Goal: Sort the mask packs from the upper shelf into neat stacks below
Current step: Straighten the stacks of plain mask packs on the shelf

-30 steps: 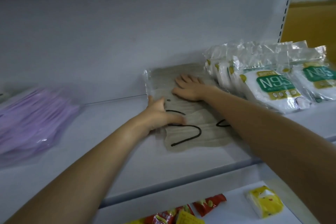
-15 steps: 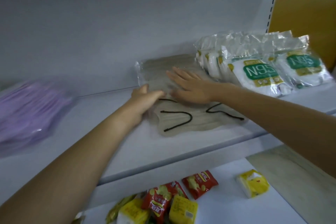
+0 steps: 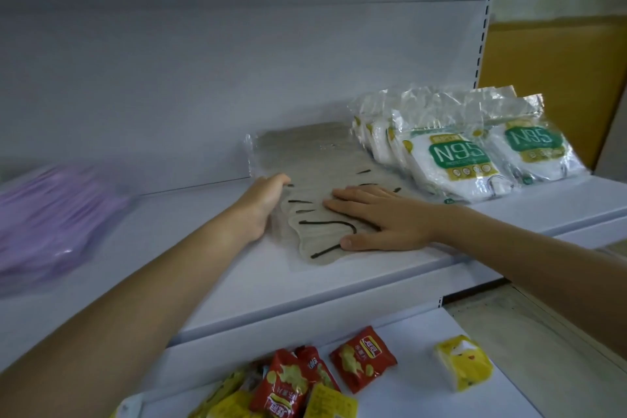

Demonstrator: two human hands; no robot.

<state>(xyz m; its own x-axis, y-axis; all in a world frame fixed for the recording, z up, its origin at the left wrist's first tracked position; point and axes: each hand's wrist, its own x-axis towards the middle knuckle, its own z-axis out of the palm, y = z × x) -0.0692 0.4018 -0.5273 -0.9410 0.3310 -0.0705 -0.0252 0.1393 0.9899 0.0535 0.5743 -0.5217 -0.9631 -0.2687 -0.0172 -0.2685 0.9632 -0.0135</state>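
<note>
Finding: since a second ago your right hand has slid back from the far part of the grey packs to their near end. It now lies flat there, fingers straight and released, thumb along the front edge. Your left hand has moved to the pile's left edge, thumb over the top. The fingers look tucked under, grasping the edge, though they are mostly hidden.

The pile has fanned out. Several staggered, wavy edges and more black ear loops now show where one pack showed before.

Judgement: you are squaring or gathering the pile, not lifting it. The grey packs sit on the upper shelf, just beside the N95 packs. Nothing of theirs has reached the lower shelf.

Materials: the grey packs are flat, soft cloth masks in thin clear film. The film is slippery, so expect them to shear apart. The N95 packs are puffier, in crinkled glossy bags that lean on one another. The purple packs at far left are too blurred to assess. The shelf is smooth white painted metal. Snack packets lie on the lower shelf.
</note>
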